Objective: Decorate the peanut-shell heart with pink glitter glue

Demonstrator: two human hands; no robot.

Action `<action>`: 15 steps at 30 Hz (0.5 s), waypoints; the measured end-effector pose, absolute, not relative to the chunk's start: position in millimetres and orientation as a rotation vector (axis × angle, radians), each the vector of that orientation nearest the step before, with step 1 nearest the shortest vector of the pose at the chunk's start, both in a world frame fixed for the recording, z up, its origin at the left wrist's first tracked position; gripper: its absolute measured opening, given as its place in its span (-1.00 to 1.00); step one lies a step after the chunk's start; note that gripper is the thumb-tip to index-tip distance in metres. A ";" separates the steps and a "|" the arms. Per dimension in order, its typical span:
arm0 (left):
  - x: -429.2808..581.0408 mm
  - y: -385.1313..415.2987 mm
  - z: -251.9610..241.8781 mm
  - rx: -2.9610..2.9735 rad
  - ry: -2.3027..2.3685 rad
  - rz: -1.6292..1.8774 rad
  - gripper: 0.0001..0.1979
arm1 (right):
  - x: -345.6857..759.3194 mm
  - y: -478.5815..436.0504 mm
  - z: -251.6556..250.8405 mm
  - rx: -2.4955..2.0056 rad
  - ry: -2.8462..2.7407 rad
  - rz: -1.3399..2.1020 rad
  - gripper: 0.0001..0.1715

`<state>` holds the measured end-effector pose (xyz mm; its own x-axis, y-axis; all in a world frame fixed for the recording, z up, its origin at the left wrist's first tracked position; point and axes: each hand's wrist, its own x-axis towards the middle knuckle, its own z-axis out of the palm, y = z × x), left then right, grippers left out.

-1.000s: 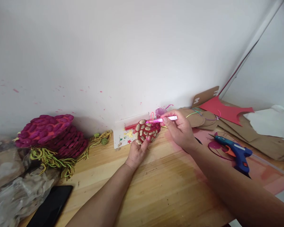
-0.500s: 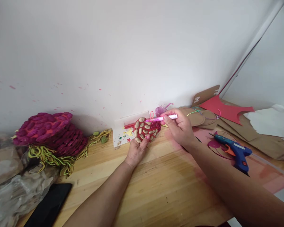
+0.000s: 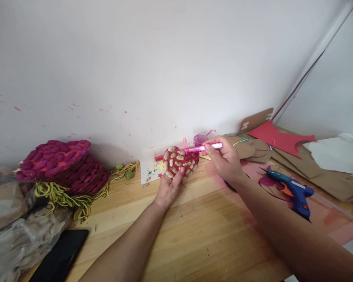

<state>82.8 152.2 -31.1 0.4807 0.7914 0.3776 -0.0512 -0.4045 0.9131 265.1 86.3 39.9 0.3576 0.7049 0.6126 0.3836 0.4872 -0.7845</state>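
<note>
My left hand [image 3: 169,190] grips the lower edge of a round red disc [image 3: 180,161] covered with peanuts in their shells, thumb on its front. Most of the shells are bare tan; those at the upper right are painted magenta. A small pink loop [image 3: 185,143] rises from the top of the disc. My right hand [image 3: 223,158] is closed around a paintbrush [image 3: 207,147] with a white, pink-smeared handle. Its tip touches the disc near the upper edge. Just behind the brush stands a small paint-stained cup [image 3: 200,139].
A stack of magenta peanut discs [image 3: 55,164] with yellow-green yarn stands left. Below it lie plastic bags [image 3: 26,239] and a black phone [image 3: 60,256]. On the right are a blue glue gun [image 3: 300,194], red paper [image 3: 278,137] and brown cardboard [image 3: 314,176]. A white sheet with stars [image 3: 147,178] lies behind the disc.
The disc has shifted slightly left and turned a little in my left hand. The brush tip has moved slightly right along with my right hand, still against the disc.
</note>
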 end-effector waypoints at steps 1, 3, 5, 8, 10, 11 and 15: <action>83.0 152.0 -30.4 1.744 0.614 1.066 -0.56 | 264.8 86.0 40.5 -1.097 -1.249 0.288 -0.71; 83.3 151.4 -29.7 1.757 0.576 1.050 -0.56 | 263.9 85.7 41.1 -1.067 -1.258 0.329 -0.72; 83.2 151.3 -30.6 1.755 0.572 1.055 -0.56 | 264.0 86.4 40.0 -1.069 -1.275 0.352 -0.72; 82.4 152.3 -34.7 1.700 0.641 1.055 -0.54 | 266.0 88.8 36.5 -1.115 -1.267 0.326 -0.72; 81.9 153.2 -36.6 1.686 0.674 1.038 -0.54 | 266.8 89.7 35.4 -1.114 -1.251 0.320 -0.71; 81.8 153.5 -36.8 1.699 0.667 1.029 -0.54 | 266.6 89.6 35.6 -1.101 -1.245 0.333 -0.70; 82.8 153.6 -33.4 1.776 0.558 1.026 -0.55 | 263.0 87.6 38.9 -1.043 -1.230 0.399 -0.67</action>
